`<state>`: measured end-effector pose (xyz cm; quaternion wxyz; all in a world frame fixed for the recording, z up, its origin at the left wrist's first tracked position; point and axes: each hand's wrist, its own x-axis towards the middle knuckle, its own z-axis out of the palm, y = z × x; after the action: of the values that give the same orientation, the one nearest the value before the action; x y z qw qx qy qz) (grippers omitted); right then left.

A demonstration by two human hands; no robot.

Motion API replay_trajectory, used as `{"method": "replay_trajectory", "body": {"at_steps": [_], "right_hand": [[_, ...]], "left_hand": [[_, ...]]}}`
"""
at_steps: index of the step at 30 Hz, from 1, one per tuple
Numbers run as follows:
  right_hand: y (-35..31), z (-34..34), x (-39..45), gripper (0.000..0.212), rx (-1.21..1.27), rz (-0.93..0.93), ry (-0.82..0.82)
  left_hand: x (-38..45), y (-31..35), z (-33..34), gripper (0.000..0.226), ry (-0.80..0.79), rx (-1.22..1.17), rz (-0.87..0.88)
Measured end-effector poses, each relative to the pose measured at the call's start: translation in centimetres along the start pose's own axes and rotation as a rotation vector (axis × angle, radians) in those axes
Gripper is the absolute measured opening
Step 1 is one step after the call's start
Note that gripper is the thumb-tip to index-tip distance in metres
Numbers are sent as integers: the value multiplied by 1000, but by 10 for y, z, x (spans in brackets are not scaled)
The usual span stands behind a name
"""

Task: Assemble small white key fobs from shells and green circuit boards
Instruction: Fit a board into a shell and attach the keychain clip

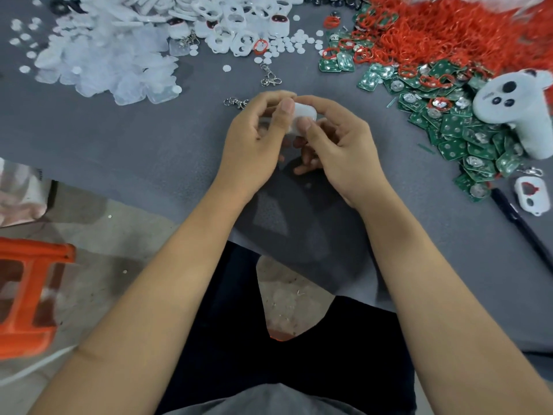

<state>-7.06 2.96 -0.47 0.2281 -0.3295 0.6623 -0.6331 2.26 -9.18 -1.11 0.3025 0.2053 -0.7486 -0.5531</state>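
Note:
Both hands meet over the middle of the grey table (149, 139) around one small white key fob shell (302, 115). My left hand (254, 136) pinches its left end, thumb on top. My right hand (341, 145) holds its right end, thumb pressed on the near edge. Fingers hide the shell's underside. A heap of green circuit boards (454, 127) lies to the right. White shells (239, 31) are piled at the back, and clear soft covers (113, 61) at the back left.
Red rubber rings (449, 28) are heaped at the back right. A white controller (517, 106) rests on the boards. A single white shell (531, 199) and a black pen (520, 223) lie at the right edge. Metal clasps (270, 77) lie beyond my hands. An orange stool (27, 295) stands on the floor at left.

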Motion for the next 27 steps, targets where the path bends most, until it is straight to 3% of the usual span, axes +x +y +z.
{"method": "replay_trajectory", "body": {"at_steps": [4,10,15,21,27], "right_hand": [[0,5,-3,19,27,10,-2],[0,3,1,16,161,97,135],[-1,-2,3,14,332,168,84],[2,-1,5,18,338,141,143],[7,14,2,26,182,1,160]], "left_hand": [[-1,-3,-2,13,55,-84,-5],[-4,0,0,6,62,-118,-7],[-2,3,-2,4,28,-137,-38],[-1,2,0,9,41,-186,-74],[4,4,-5,25,43,-307,-234]]}}
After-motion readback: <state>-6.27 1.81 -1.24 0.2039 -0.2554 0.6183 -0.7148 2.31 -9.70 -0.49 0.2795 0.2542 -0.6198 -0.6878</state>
